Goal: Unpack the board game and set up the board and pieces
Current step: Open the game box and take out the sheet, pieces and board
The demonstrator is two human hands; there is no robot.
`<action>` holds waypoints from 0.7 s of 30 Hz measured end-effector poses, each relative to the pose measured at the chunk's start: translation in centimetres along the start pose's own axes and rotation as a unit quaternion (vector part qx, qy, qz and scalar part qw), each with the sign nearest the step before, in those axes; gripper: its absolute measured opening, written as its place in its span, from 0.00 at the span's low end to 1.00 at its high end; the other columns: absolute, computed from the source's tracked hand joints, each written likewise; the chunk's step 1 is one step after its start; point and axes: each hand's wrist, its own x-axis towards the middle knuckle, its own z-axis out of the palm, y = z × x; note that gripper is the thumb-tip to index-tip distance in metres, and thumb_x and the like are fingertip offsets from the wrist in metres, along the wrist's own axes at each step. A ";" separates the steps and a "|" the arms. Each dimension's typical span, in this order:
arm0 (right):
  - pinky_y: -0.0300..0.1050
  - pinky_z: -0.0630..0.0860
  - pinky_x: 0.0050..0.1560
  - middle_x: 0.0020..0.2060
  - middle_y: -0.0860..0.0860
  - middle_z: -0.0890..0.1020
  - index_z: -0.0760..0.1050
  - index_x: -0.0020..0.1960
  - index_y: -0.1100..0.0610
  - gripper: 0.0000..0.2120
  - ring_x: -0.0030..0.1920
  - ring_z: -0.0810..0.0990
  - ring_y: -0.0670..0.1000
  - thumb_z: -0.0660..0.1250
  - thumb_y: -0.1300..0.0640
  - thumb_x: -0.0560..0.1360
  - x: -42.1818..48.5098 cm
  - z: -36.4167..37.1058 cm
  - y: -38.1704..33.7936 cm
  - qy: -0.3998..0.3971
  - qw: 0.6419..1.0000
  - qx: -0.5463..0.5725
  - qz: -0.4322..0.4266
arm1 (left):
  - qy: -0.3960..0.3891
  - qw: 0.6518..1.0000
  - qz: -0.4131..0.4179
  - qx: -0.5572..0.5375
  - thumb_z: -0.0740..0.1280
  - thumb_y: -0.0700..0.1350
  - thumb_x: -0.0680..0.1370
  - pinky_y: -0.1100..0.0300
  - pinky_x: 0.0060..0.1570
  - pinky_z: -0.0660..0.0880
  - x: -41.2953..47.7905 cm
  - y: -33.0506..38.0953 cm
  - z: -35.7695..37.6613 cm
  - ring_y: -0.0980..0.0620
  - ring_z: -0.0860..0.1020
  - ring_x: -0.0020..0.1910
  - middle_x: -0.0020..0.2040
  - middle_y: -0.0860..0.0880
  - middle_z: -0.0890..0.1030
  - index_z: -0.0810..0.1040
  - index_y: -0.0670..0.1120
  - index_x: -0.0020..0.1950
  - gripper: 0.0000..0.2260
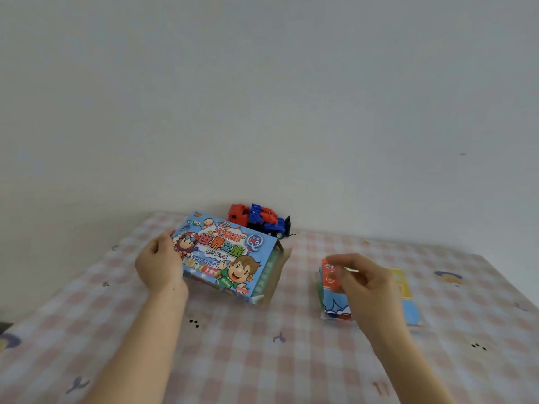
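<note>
While the left hand (163, 266) is gripping one short end of the game box (227, 258), with the fingers curling over the far edge and the thumb lying on the printed lid, the box is stretching away to the right of that hand and tilting a little, its near long edge resting on the pink checked cloth (233, 360). At the end of the box farthest from the left hand, the end flap (281, 258) is standing open and showing brown card inside.

Well to the right of the box, the right hand (364, 284) is hovering with its fingers curled and the thumb meeting the forefinger. It may be pinching something small, but that part is blurring too much to tell. Directly under and just beyond this hand, the packet of game parts (335, 298) is lying flat on the cloth — orange and blue print is peeking out to the hand's left, yellow and blue to its right. Whether the hand is touching the packet is unclear.

Beyond the left hand and behind the box, a red and blue toy truck (259, 220) is sitting against the pale wall (262, 97).
</note>
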 end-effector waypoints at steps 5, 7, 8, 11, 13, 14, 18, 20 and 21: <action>0.32 0.74 0.36 0.54 0.43 0.79 0.74 0.63 0.44 0.17 0.48 0.80 0.41 0.66 0.51 0.75 -1.2 6.7 -1.8 -0.216 0.967 -0.136 -0.017 | 0.049 0.998 -0.011 0.025 0.61 0.45 0.79 0.59 0.30 0.69 1.9 0.0 -2.2 0.51 0.74 0.29 0.31 0.50 0.75 0.72 0.48 0.30 0.16; 0.36 0.75 0.41 0.56 0.45 0.77 0.68 0.69 0.43 0.22 0.52 0.79 0.45 0.66 0.49 0.75 -1.7 9.1 -2.3 -0.268 0.950 -0.161 -0.016 | 0.038 0.997 0.006 0.068 0.61 0.45 0.79 0.58 0.33 0.69 2.5 0.3 -3.0 0.48 0.75 0.32 0.33 0.47 0.76 0.74 0.45 0.33 0.14; 0.37 0.75 0.44 0.56 0.46 0.78 0.67 0.70 0.43 0.24 0.52 0.78 0.46 0.66 0.50 0.75 -1.8 10.0 -2.4 -0.281 0.944 -0.172 -0.024 | 0.016 0.994 0.029 0.103 0.62 0.46 0.78 0.58 0.37 0.69 2.7 0.2 -3.3 0.46 0.75 0.36 0.36 0.45 0.77 0.76 0.44 0.38 0.11; 0.34 0.71 0.47 0.61 0.49 0.76 0.65 0.72 0.44 0.27 0.52 0.76 0.46 0.66 0.55 0.75 -1.5 11.8 -2.5 -0.292 0.937 -0.189 -0.043 | -0.099 0.943 0.146 0.282 0.69 0.50 0.73 0.53 0.55 0.71 4.0 -0.6 -4.4 0.44 0.76 0.56 0.54 0.42 0.79 0.81 0.44 0.54 0.14; 0.32 0.69 0.49 0.63 0.49 0.75 0.67 0.71 0.46 0.26 0.53 0.76 0.46 0.65 0.59 0.75 -0.9 12.2 -2.4 -0.280 0.940 -0.188 -0.057 | -0.134 0.852 0.258 0.435 0.72 0.58 0.69 0.49 0.67 0.63 4.1 -0.9 -4.7 0.42 0.67 0.69 0.67 0.41 0.72 0.80 0.49 0.61 0.23; 0.32 0.70 0.50 0.64 0.49 0.75 0.69 0.70 0.47 0.26 0.55 0.76 0.47 0.64 0.62 0.75 -0.9 12.1 -2.3 -0.273 0.940 -0.191 -0.073 | -0.157 0.814 0.296 0.474 0.71 0.64 0.66 0.48 0.68 0.62 3.9 -0.9 -4.8 0.43 0.64 0.71 0.69 0.43 0.70 0.79 0.53 0.62 0.28; 0.38 0.74 0.52 0.65 0.47 0.74 0.70 0.68 0.46 0.24 0.53 0.79 0.48 0.64 0.62 0.74 -1.0 12.3 -1.4 -0.218 0.944 -0.224 -0.103 | -0.298 0.712 0.331 0.543 0.56 0.78 0.53 0.40 0.70 0.53 3.3 -2.0 -5.6 0.53 0.60 0.73 0.72 0.57 0.65 0.73 0.63 0.65 0.43; 0.37 0.74 0.49 0.63 0.45 0.76 0.73 0.66 0.46 0.21 0.48 0.79 0.45 0.65 0.60 0.74 -0.8 11.5 -1.2 -0.187 0.949 -0.235 -0.094 | -0.309 0.691 0.342 0.556 0.54 0.78 0.53 0.40 0.70 0.47 3.5 -2.6 -5.8 0.55 0.58 0.74 0.72 0.58 0.65 0.70 0.64 0.67 0.44; 0.37 0.74 0.48 0.61 0.44 0.77 0.75 0.63 0.46 0.19 0.47 0.79 0.44 0.64 0.60 0.75 -0.7 11.0 -1.1 -0.180 0.950 -0.237 -0.098 | -0.303 0.700 0.341 0.550 0.55 0.78 0.55 0.39 0.70 0.47 3.7 -2.5 -5.9 0.55 0.59 0.73 0.72 0.58 0.66 0.70 0.63 0.67 0.43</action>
